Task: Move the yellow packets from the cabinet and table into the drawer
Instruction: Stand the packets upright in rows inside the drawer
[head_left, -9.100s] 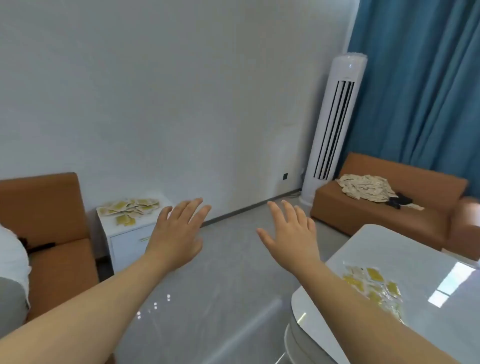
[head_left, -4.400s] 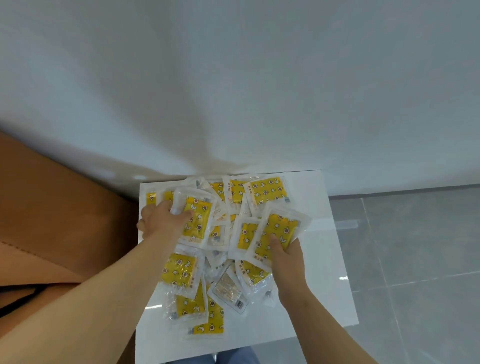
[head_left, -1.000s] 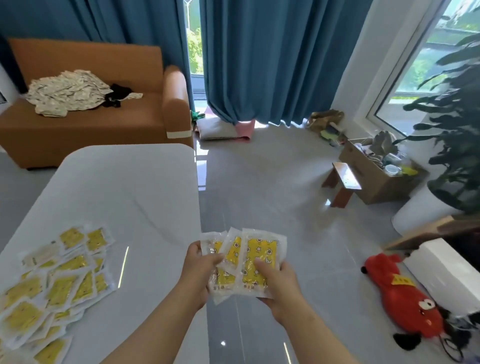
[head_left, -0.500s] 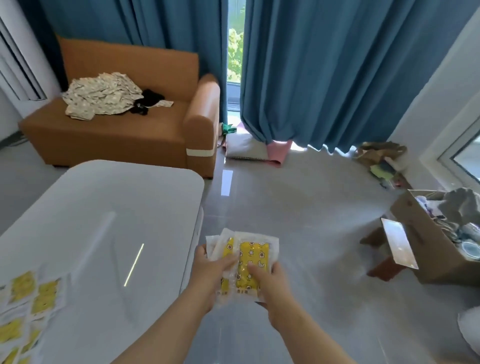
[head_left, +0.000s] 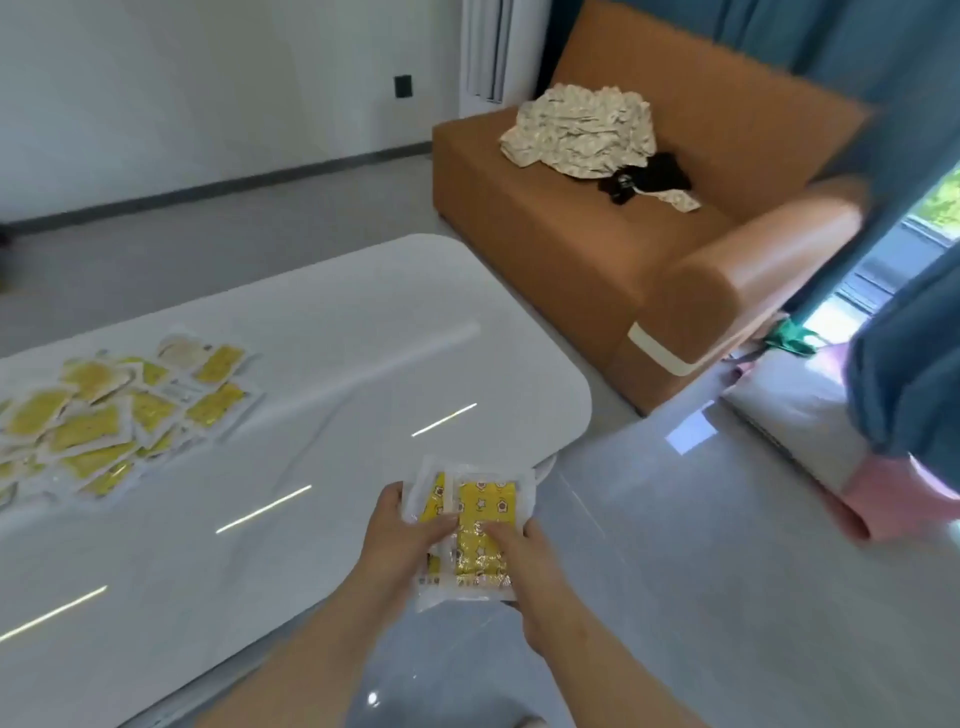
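A small stack of yellow packets (head_left: 480, 514) in clear wrappers is held between both hands above the near right corner of the white table (head_left: 337, 332). My left hand (head_left: 402, 530) grips the stack's left side with the thumb on top. My right hand (head_left: 522, 556) grips its right side, thumb pressed on the front packet. A pile of several more yellow packets (head_left: 104, 410) lies spread on the table's left part. Neither the cabinet nor the drawer is in view.
An orange sofa (head_left: 623, 244) with a crumpled patterned cloth (head_left: 582, 130) and a black item stands behind the table. Blue curtains (head_left: 914, 332) hang at the right. A white tower fan (head_left: 488, 52) stands by the wall. Grey tiled floor (head_left: 675, 571) lies right of the table.
My view has swung left, bringing the table's packet pile back into sight. Both hands have squared the fanned packets into a tighter stack and still hold it.
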